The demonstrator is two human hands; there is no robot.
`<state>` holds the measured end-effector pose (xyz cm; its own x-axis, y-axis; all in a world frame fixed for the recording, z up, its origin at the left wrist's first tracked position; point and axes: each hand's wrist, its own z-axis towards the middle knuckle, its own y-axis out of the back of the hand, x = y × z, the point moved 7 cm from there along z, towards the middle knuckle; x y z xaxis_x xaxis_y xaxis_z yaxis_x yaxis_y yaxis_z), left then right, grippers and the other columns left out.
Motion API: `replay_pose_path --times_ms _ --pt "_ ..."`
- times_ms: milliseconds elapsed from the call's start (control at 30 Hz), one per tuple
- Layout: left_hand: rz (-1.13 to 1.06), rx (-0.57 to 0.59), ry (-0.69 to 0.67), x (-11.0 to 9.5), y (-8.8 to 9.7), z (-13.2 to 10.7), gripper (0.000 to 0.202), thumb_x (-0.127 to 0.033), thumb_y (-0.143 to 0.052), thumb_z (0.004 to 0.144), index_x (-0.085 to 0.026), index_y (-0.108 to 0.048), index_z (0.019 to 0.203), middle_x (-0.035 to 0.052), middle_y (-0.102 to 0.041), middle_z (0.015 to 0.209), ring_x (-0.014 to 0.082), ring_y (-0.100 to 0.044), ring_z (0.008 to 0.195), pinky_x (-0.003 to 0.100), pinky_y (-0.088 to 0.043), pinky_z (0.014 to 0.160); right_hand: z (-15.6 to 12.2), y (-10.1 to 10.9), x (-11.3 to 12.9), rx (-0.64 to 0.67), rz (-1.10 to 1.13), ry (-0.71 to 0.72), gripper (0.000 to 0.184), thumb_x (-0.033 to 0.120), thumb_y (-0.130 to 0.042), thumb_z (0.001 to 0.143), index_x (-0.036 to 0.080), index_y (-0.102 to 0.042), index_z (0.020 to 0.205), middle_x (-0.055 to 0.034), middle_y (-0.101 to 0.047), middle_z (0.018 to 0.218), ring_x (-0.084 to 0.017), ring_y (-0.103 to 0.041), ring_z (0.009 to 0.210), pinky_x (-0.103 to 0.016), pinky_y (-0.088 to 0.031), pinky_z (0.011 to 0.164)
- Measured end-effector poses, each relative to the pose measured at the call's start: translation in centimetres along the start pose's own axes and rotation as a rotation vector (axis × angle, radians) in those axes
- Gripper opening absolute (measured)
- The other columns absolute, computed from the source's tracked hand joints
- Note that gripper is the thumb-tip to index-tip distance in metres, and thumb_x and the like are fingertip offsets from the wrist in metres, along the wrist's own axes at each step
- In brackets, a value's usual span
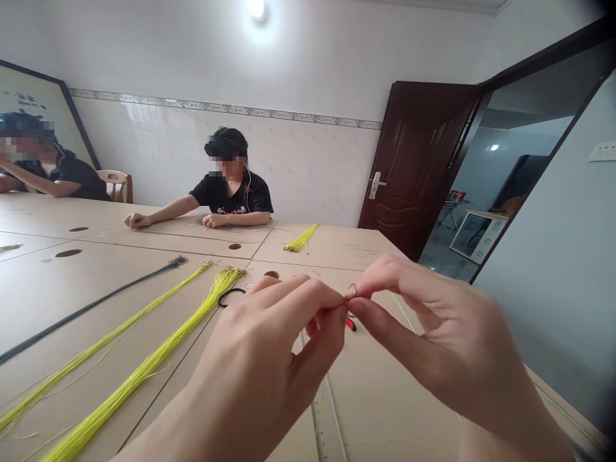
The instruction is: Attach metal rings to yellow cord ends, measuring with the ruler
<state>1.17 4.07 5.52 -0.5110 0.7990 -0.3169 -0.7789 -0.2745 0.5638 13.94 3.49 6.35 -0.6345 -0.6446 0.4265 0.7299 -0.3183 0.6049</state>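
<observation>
My left hand [269,359] and my right hand [433,327] meet above the table, fingertips pinched together. Between them sits a small metal ring [351,290], with a thin yellow cord [403,314] trailing off behind my right hand. A small red piece [351,325] shows just under the fingertips. A clear ruler [325,417] lies on the table below my hands. A black loop [231,297] rests beside the nearest bundle of yellow cords [144,369].
A second yellow bundle [96,346] and a dark cord bundle [81,311] stretch across the beige table [48,289]. More yellow cords [301,240] lie far off. Two people sit at the far side, one [231,192] facing me. A brown door [414,160] stands open at right.
</observation>
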Motion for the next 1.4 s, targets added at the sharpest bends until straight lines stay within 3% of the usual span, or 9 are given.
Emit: replay_pose_path --times_ms 567,867,1400 --pt "-0.035 0.023 0.025 0.1 0.3 -0.1 0.013 -0.014 -0.051 0.083 -0.023 -0.054 0.075 -0.0088 -0.055 0.064 0.0046 -0.05 0.056 0.014 -0.038 0.049 0.0 -0.6 1.1 0.004 -0.115 0.163 0.01 0.018 -0.052 0.086 0.021 -0.046 0.079 0.0041 -0.051 0.074 -0.007 -0.048 0.065 -0.022 -0.038 0.058" --pt "-0.246 0.052 0.105 0.3 0.2 0.4 0.018 -0.008 -0.053 0.076 -0.024 -0.056 0.067 -0.0109 -0.054 0.057 0.0023 -0.045 0.049 0.003 -0.033 0.037 0.1 -0.8 1.0 0.056 -0.024 0.182 0.011 0.012 -0.05 0.084 0.02 -0.044 0.079 0.0058 -0.048 0.074 -0.005 -0.045 0.065 -0.019 -0.037 0.059" --pt "-0.478 0.277 0.285 1.5 -1.1 0.2 0.019 -0.017 -0.05 0.083 -0.023 -0.057 0.067 -0.0073 -0.054 0.058 0.006 -0.051 0.055 0.013 -0.041 0.049 0.0 -0.8 0.8 0.082 0.013 0.161 0.012 0.011 -0.05 0.082 0.021 -0.044 0.079 0.0045 -0.051 0.074 -0.007 -0.049 0.065 -0.024 -0.04 0.059"
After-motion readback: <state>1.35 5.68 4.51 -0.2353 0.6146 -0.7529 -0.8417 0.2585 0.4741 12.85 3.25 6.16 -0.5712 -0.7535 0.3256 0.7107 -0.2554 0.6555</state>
